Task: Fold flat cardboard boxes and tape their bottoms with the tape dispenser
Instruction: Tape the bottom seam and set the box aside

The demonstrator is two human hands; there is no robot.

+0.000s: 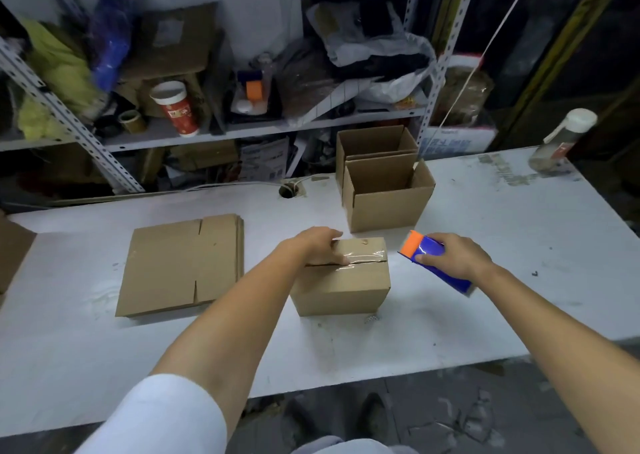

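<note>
A small cardboard box stands bottom-up in the middle of the white table, with a strip of clear tape along its flap seam. My left hand rests on the box's top left part, fingers lying over the seam. My right hand grips a blue tape dispenser with an orange front, held just right of the box and clear of it. A stack of flat cardboard boxes lies to the left.
Two open folded boxes stand behind, near the table's far edge. A white-capped bottle stands at the far right corner. Another piece of cardboard shows at the left edge. A cluttered metal shelf runs behind the table.
</note>
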